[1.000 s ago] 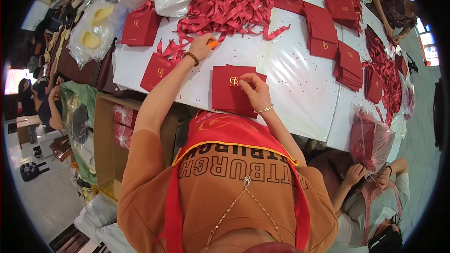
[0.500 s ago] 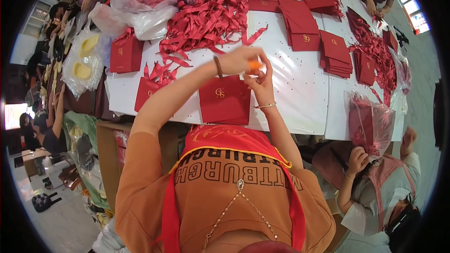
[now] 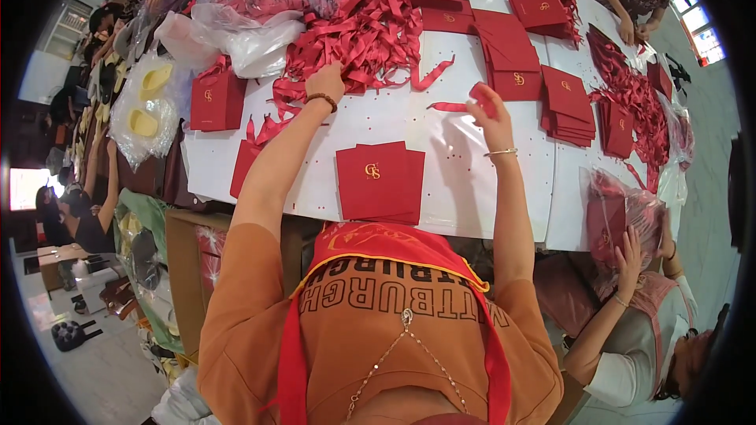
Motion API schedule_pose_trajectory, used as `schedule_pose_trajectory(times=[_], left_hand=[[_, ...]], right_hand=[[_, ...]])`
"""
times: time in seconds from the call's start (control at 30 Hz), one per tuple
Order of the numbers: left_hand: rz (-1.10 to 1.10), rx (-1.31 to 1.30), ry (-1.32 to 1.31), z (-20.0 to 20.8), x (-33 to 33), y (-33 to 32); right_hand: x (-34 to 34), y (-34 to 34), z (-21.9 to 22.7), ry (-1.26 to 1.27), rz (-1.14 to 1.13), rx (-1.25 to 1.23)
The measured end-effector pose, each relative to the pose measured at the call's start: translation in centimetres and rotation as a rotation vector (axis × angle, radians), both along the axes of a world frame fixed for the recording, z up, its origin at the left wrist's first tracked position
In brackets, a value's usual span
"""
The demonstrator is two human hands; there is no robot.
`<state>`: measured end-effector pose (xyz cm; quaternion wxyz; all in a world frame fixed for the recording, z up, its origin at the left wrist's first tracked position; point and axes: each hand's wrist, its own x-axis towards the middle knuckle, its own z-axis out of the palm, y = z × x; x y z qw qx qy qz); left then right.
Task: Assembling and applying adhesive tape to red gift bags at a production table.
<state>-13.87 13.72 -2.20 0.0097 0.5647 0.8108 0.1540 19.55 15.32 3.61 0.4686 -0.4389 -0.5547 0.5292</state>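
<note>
My left hand (image 3: 325,83) is at the near edge of a heap of loose red ribbons (image 3: 370,39), its fingers curled on a ribbon and partly hidden. To the right, my right hand (image 3: 491,114) is raised over the white table, closed around a red ribbon (image 3: 450,107) whose loose end points left. Between my forearms, flat red paper bags (image 3: 378,189) with a gold emblem lie in a small overlapping stack at the near table edge. Neither hand touches that stack.
More red bags (image 3: 512,63) lie in stacks at the far right. Clear plastic wrap (image 3: 252,39) covers the left side. A standing red bag (image 3: 214,104) is near yellow slippers (image 3: 146,122). A co-worker at the right handles a plastic-wrapped red bundle (image 3: 622,220). Small red bits dot the white tabletop (image 3: 394,122).
My hands were together above the bag stack with a small orange item; now they are apart. My left hand went left to the ribbon heap, my right hand moved right. The orange item no longer shows.
</note>
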Motion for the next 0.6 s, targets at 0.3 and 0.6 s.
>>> schedule_pose_trajectory(times=[0.3, 0.6], left_hand=[[-0.559, 0.148, -0.613, 6.4, 4.9, -2.2], [-0.764, 0.162, 0.026, 6.0, 5.7, -6.6]], right_hand=[[-5.6, -2.8, -5.0, -0.124, 0.205, -0.219], [-9.4, -2.1, -3.6, 0.229, 0.094, -0.631]])
